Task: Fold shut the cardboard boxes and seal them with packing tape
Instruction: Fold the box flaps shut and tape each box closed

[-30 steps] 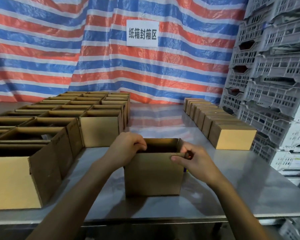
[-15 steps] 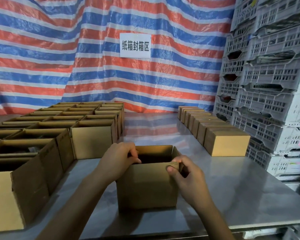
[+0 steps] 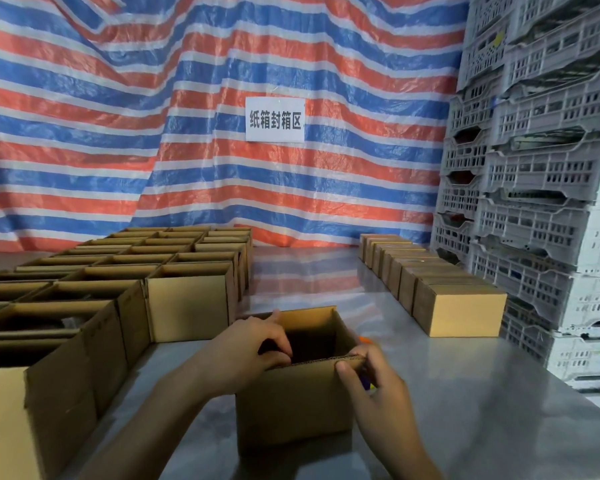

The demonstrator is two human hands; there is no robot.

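Steel counter (image 3: pixel 465 393) carries open boxes (image 3: pixel 187 306) left, closed boxes (image 3: pixel 458 310) right, likely a queue. Between them, nearest, the cardboard box (image 3: pixel 291 403) stands open: the left hand (image 3: pixel 253 344) curls its fingers (image 3: pixel 274 355) over the left rim, the right hand (image 3: pixel 378 393) pinches the near corner, seemingly to turn flaps in.

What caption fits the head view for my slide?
Left hand and right hand grip the open cardboard box on the steel table.

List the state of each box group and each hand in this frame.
Middle box, upright, top open.
Left hand, fingers curled over its left rim.
Right hand, pinches its near right corner.
Left boxes, tops open.
Right boxes, flaps closed, in a row.
Crates, stacked.
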